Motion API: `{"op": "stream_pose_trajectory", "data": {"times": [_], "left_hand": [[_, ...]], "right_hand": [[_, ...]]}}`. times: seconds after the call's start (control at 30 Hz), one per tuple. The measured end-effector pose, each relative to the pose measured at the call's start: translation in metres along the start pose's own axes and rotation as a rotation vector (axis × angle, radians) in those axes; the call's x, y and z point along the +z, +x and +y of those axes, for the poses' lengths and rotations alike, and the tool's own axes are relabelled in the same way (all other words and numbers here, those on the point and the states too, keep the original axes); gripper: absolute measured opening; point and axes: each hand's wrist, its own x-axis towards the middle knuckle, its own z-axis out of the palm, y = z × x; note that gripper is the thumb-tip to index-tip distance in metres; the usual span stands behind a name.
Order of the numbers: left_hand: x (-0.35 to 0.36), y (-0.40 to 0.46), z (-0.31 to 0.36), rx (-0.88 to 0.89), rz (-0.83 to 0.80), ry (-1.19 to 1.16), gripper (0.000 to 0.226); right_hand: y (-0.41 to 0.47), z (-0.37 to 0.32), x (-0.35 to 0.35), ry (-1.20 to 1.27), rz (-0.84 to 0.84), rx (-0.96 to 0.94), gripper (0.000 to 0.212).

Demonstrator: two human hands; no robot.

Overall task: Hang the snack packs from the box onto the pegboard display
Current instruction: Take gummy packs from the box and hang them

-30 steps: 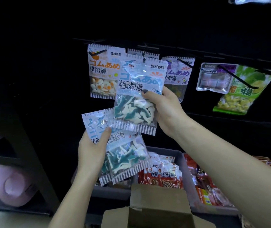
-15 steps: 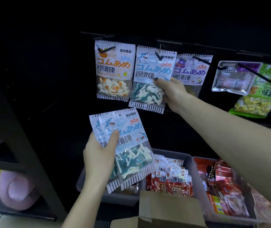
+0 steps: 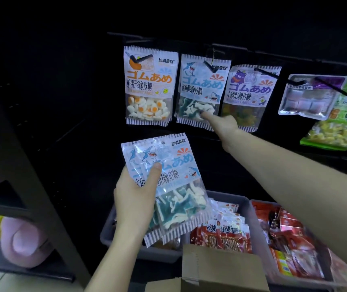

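The left hand (image 3: pixel 135 199) grips a fanned stack of glossy blue-and-white shark gummy packs (image 3: pixel 168 186), thumb pressed flat across their printed fronts and the fingers hidden behind, so how many packs it holds cannot be counted for sure; at least two serrated top edges show. The stack is held upright just below the display row, probably to keep the hang holes uppermost and within reach of the other hand.

The right hand (image 3: pixel 224 127) holds nothing: its forefinger is stretched out, the tip touching the lower part of the hanging shark gummy pack (image 3: pixel 202 89), apparently nudging it back along its black metal peg hook (image 3: pixel 209 67) to settle it.

That pack hangs between an orange-lettered fried-egg gummy pack (image 3: pixel 149 85) and a purple bear gummy pack (image 3: pixel 250 93). Below the held stack sit a grey plastic bin (image 3: pixel 126 247) of red snack packets and the brown cardboard box (image 3: pixel 221 268), its flap open.
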Motion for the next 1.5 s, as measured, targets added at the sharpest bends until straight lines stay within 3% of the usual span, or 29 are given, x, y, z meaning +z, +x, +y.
{"op": "stream_pose_trajectory", "data": {"times": [0.07, 0.13, 0.2, 0.27, 0.33, 0.4, 0.53, 0.67, 0.8, 0.97, 1.5], "left_hand": [[0.0, -0.002, 0.0, -0.008, -0.004, -0.016, 0.017], [0.0, -0.004, 0.001, -0.007, -0.008, -0.026, 0.019], [0.0, -0.006, 0.001, -0.004, -0.011, -0.03, 0.019], [0.0, -0.008, 0.002, -0.008, 0.002, -0.031, 0.017], [0.001, -0.009, 0.003, -0.023, 0.009, -0.045, 0.016], [0.003, -0.012, 0.005, -0.047, 0.008, -0.091, 0.019], [0.0, -0.012, 0.005, -0.051, 0.033, -0.061, 0.014], [-0.01, -0.009, 0.006, -0.064, 0.124, -0.041, 0.028], [-0.012, -0.011, 0.01, -0.064, 0.125, -0.033, 0.006], [-0.011, -0.01, 0.012, -0.075, 0.125, -0.041, 0.004], [-0.003, -0.007, 0.005, -0.048, 0.09, -0.042, 0.002]], "right_hand": [[-0.023, 0.018, -0.004, -0.095, 0.087, -0.051, 0.079], [-0.05, 0.031, -0.008, 0.058, 0.056, -0.063, 0.064], [-0.084, 0.037, -0.01, 0.186, -0.17, -0.006, 0.06], [-0.111, 0.046, -0.015, 0.045, -0.417, -0.013, 0.069], [-0.131, 0.053, -0.021, -0.07, -0.53, -0.024, 0.058], [-0.139, 0.059, -0.028, -0.03, -0.56, -0.032, 0.038], [-0.145, 0.059, -0.038, 0.063, -0.539, -0.102, 0.024], [-0.139, 0.048, -0.049, 0.204, -0.451, -0.182, 0.023], [-0.134, 0.021, -0.059, 0.333, -0.41, -0.264, 0.031], [-0.133, -0.001, -0.056, 0.429, -0.356, -0.345, 0.026], [-0.097, -0.017, -0.035, 0.411, -0.267, -0.214, 0.025]]}}
